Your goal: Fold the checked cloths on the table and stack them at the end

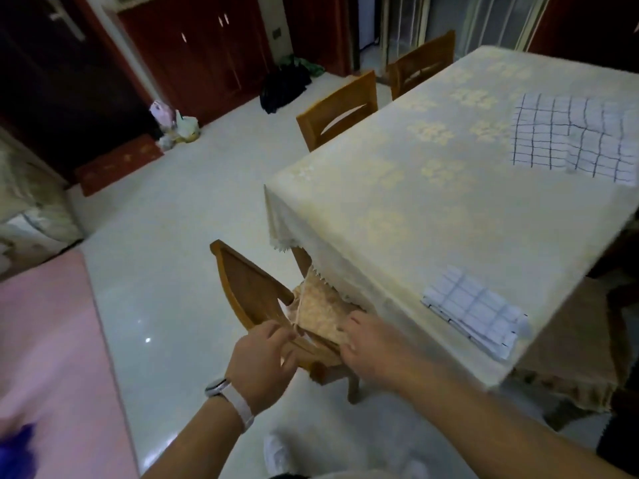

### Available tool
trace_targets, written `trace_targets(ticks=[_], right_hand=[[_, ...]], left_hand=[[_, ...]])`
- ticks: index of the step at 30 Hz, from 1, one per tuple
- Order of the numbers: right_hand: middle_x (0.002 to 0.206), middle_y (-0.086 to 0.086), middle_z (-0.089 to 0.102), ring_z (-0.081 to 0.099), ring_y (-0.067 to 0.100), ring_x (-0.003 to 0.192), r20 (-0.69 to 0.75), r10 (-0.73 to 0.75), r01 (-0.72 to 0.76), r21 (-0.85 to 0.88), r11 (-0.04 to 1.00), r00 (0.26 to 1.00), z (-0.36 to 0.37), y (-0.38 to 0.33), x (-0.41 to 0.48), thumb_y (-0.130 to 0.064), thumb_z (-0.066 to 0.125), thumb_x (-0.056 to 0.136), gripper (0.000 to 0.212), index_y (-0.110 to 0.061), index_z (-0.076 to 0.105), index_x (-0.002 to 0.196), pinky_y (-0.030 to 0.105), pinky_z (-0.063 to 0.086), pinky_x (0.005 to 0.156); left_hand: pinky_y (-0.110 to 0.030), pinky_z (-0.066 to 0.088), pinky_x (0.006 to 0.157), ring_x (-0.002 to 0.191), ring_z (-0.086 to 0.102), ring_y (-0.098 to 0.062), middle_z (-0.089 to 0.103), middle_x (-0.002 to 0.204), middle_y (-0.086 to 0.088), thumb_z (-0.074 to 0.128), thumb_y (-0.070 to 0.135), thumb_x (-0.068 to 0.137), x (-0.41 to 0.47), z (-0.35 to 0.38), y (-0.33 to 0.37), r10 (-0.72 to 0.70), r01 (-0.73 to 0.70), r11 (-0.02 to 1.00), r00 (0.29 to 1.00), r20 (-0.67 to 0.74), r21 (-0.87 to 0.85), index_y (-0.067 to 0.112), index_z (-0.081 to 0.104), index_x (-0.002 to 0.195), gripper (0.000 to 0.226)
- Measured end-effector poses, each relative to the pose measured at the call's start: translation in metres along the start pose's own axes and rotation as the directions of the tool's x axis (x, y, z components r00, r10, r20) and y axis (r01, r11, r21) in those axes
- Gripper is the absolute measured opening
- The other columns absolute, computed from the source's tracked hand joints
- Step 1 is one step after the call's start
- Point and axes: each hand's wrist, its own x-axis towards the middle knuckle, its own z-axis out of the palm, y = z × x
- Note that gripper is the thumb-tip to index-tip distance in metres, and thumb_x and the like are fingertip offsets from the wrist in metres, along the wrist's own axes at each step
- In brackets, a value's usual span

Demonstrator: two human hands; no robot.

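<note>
While our left hand [266, 354] curls round the chair [249, 288] and our right hand [366, 344] rests on its cushion [321, 309], grip too blurred to tell, we risk tugging the overhanging tablecloth [380, 202] and sliding the folded checked cloth [473, 312] off its near edge.
</note>
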Motion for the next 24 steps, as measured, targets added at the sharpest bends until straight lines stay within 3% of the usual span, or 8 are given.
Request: trace_targets(ticks=[3, 8, 11, 16, 24], right_hand=[[0.122, -0.003, 0.052, 0.051, 0.021, 0.11, -0.015, -0.021, 0.021, -0.01, 1.0, 1.0, 0.009, -0.049, 0.031, -0.039, 0.038, 0.097, 0.036, -0.023, 0.054, 0.125, 0.036, 0.045, 0.092], [0.107, -0.001, 0.057, 0.055, 0.021, 0.098, -0.003, -0.058, 0.057, -0.113, 0.992, 0.998, 0.032, -0.13, 0.083, -0.044, 0.034, 0.089, 0.038, -0.021, 0.06, 0.105, 0.037, 0.048, 0.083], [0.115, -0.003, 0.056, 0.054, 0.019, 0.105, 0.011, -0.056, 0.057, -0.081, 0.995, 0.998, 0.044, -0.176, 0.117, -0.037, 0.045, 0.09, 0.034, -0.021, 0.06, 0.115, 0.033, 0.045, 0.086], [0.131, -0.006, 0.052, 0.05, 0.015, 0.118, 0.056, -0.069, 0.072, -0.067, 0.995, 0.996, 0.057, -0.249, 0.16, -0.037, 0.045, 0.095, 0.04, -0.023, 0.054, 0.132, 0.03, 0.042, 0.098], [0.139, -0.004, 0.048, 0.046, 0.016, 0.124, 0.085, -0.113, 0.124, -0.137, 0.983, 0.99, 0.062, -0.306, 0.216, -0.039, 0.043, 0.096, 0.044, -0.022, 0.05, 0.136, 0.033, 0.041, 0.101]], left_hand=[[-0.026, 0.047, 0.086, 0.098, 0.058, -0.011, 0.063, 0.113, 0.009, 0.057, 0.041, 0.089, -0.004, -0.011, -0.052, -0.074, 0.074, 0.997, 0.997, 0.013, -0.016, 0.029, 0.066, 0.112, 0.027], [-0.028, 0.045, 0.088, 0.104, 0.056, -0.014, 0.06, 0.117, 0.006, 0.055, 0.041, 0.089, -0.011, -0.028, -0.162, -0.14, 0.14, 0.987, 0.99, 0.016, -0.078, 0.026, 0.064, 0.112, 0.029], [-0.032, 0.047, 0.085, 0.103, 0.057, -0.017, 0.06, 0.117, 0.004, 0.055, 0.04, 0.087, -0.008, -0.036, -0.223, -0.171, 0.172, 0.98, 0.985, 0.024, -0.099, 0.024, 0.064, 0.111, 0.03], [-0.035, 0.051, 0.078, 0.096, 0.063, -0.021, 0.066, 0.109, 0.003, 0.056, 0.04, 0.08, -0.016, -0.053, -0.299, -0.149, 0.149, 0.988, 0.989, 0.006, -0.037, 0.023, 0.07, 0.105, 0.034], [-0.038, 0.053, 0.078, 0.098, 0.065, -0.023, 0.068, 0.11, 0.0, 0.055, 0.041, 0.078, -0.022, -0.075, -0.367, -0.22, 0.218, 0.974, 0.975, -0.027, -0.059, 0.02, 0.07, 0.109, 0.04]])
